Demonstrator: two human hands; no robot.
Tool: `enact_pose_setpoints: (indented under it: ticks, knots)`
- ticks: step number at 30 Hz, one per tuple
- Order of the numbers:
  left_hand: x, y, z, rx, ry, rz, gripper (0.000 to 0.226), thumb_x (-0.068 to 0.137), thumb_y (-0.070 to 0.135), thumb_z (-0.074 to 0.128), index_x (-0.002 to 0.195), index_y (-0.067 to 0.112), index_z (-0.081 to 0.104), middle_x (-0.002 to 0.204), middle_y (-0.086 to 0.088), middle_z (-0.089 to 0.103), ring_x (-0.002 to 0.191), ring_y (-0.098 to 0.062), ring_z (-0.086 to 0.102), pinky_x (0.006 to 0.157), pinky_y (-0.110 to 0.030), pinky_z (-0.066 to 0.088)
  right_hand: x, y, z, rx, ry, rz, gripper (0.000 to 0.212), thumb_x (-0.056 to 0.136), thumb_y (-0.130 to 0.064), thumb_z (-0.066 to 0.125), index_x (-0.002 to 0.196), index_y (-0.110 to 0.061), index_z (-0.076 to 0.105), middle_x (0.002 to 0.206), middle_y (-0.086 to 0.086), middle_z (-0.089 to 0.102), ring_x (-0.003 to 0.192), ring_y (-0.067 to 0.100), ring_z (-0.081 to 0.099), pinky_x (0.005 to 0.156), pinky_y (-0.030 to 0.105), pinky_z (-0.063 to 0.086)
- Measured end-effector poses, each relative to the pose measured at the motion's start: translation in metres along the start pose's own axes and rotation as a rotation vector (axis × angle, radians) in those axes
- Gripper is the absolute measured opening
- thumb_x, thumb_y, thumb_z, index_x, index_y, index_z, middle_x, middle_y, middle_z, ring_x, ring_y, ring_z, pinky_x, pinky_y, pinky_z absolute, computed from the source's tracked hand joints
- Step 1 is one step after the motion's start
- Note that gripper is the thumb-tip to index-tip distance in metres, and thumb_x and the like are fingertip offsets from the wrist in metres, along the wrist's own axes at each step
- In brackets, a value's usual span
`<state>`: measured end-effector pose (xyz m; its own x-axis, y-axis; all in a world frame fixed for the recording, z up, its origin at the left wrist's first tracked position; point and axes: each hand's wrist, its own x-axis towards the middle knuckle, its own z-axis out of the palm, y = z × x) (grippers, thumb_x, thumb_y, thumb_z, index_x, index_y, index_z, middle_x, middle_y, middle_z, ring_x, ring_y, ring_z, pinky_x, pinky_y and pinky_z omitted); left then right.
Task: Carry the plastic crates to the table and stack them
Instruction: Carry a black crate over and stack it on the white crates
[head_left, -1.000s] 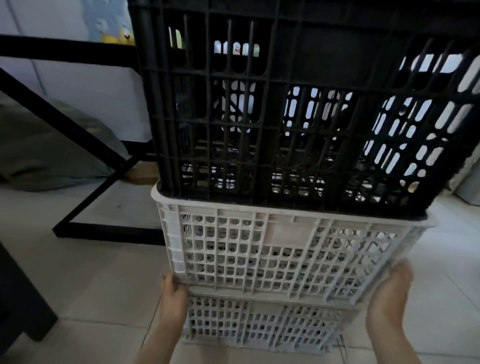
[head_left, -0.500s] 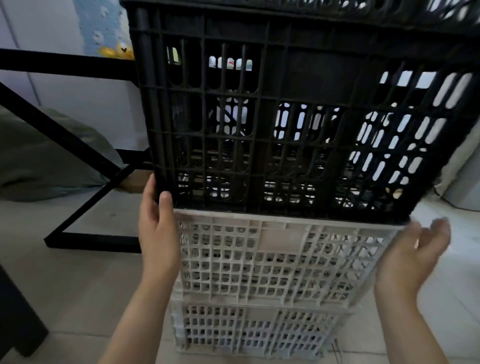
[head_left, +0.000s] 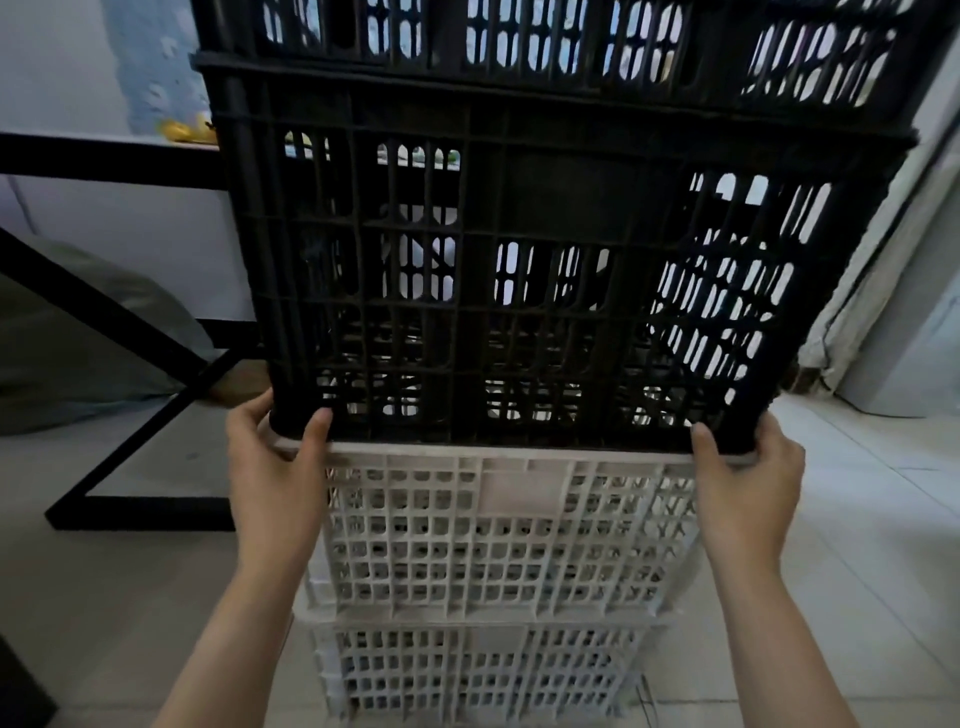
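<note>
From my feed, the upper black crate (head_left: 571, 47) is cut off by the top edge. The left hand (head_left: 275, 483) and right hand (head_left: 743, 488) hide their fingers behind the lower black crate (head_left: 519, 286) corners. The bottom white crate (head_left: 478, 670) blurs near the floor.

The room is dim, lit mostly from behind the stack: pale daylight shines through the slots of the black crate (head_left: 519, 270), which reads as a near silhouette with its ribs hard to separate. The white crate (head_left: 498, 530) below is grey and flat, its lower rows in shade. The floor (head_left: 857, 519) is brighter on the right, duller on the left. The left hand (head_left: 275, 483) and right hand (head_left: 743, 488) are evenly lit, slightly soft. Wide-angle bending bows the crate sides outward, and the corners look smeared and grainy.
</note>
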<state>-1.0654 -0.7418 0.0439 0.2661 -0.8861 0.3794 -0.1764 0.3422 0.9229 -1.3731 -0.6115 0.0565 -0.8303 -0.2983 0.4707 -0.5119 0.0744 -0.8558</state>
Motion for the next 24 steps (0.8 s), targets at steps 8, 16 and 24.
enact_pose_setpoints:
  ticks: [8, 16, 24]
  knots:
    - [0.008, 0.0, -0.006, 0.116, 0.022, 0.053, 0.046, 0.088, 0.051, 0.055, 0.12, 0.02, 0.044, 0.119, 0.004, 0.052, 0.114, -0.019, 0.054, 0.088, -0.035, 0.046, -0.003, -0.003, -0.004, -0.114, -0.066, -0.03, 0.055, 0.087, -0.035, 0.066, 0.136, -0.016, 0.047, 0.125, 0.007, 0.046, 0.076, 0.006, 0.044, 0.084, 0.022, 0.035]
    - [0.008, 0.003, -0.005, 0.106, -0.031, 0.015, 0.059, 0.077, 0.048, 0.072, 0.118, 0.023, 0.038, 0.129, -0.003, 0.044, 0.112, -0.011, 0.046, 0.094, -0.027, 0.039, -0.002, 0.001, -0.006, -0.143, -0.093, -0.072, 0.057, 0.087, -0.035, 0.066, 0.137, -0.017, 0.045, 0.122, 0.004, 0.045, 0.079, 0.012, 0.054, 0.08, 0.025, 0.039]
    - [0.001, 0.003, 0.002, 0.103, 0.015, 0.04, 0.064, 0.082, 0.046, 0.067, 0.129, 0.016, 0.036, 0.136, -0.003, 0.039, 0.119, -0.012, 0.044, 0.09, -0.028, 0.037, 0.0, 0.003, -0.004, -0.14, -0.098, -0.05, 0.059, 0.085, -0.037, 0.067, 0.138, -0.02, 0.044, 0.121, 0.004, 0.046, 0.097, 0.019, 0.056, 0.085, 0.027, 0.042]
